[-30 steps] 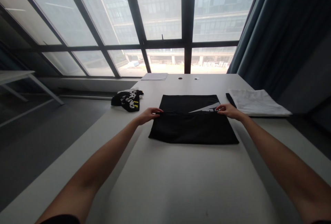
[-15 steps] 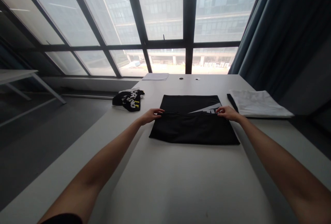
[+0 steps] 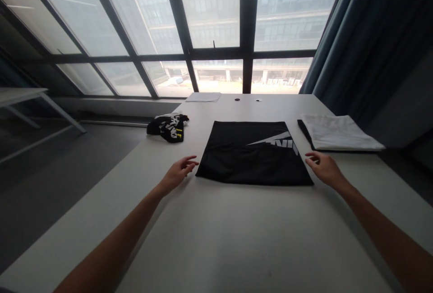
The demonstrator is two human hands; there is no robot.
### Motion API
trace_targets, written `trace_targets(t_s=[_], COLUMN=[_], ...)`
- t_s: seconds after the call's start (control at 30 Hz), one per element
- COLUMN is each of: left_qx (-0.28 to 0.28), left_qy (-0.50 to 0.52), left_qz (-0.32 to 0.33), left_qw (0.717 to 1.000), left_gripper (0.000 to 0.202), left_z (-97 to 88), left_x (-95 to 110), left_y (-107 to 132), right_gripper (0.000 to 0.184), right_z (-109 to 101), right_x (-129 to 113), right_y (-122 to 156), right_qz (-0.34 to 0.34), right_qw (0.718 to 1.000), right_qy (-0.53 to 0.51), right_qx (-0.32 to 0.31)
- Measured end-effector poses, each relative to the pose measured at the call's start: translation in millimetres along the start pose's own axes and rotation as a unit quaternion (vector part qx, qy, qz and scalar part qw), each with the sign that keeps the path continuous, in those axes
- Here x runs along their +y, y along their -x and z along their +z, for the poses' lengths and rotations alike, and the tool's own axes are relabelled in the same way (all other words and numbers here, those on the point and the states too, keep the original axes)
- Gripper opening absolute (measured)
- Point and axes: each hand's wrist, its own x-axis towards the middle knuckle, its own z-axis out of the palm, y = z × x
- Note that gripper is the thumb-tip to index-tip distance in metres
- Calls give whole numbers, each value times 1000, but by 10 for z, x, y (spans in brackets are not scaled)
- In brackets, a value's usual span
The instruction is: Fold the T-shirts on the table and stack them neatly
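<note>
Head view: folded black shirt (image 3: pixel 252 155) with white print lies flat mid-table (image 3: pixel 237 239); left hand (image 3: pixel 177 172) just beside its left edge, fingers loose and spread, holding nothing. Right hand (image 3: pixel 324 168) just off the right edge, likewise spread and empty. White folded cloth (image 3: pixel 338 131) far right, black patterned bundle (image 3: pixel 168 127) far left.

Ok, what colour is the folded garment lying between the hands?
Black, with a white print showing near its right side; the folded garment shows best in the head view.
</note>
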Motion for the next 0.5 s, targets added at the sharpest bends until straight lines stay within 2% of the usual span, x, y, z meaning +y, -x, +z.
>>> trace_targets(t_s=[0.1,0.23,0.37,0.5], left_qx=[-36,-21,41,61], left_qy=[-1,2,5,-13], left_qz=[14,15,0,-5], left_qw=[999,1000,999,998], left_gripper=[69,73,66,57], left_z=[62,178,275,337], left_x=[11,56,85,37], left_y=[162,164,189,245], right_gripper=[42,46,48,48], right_z=[49,117,153,180], right_x=[114,122,99,108], right_y=[334,590,670,660], right_qz=[31,27,20,26], right_qw=[998,993,989,988], right_qy=[-58,-111,-143,-151], right_qx=[-14,-27,-28,-17])
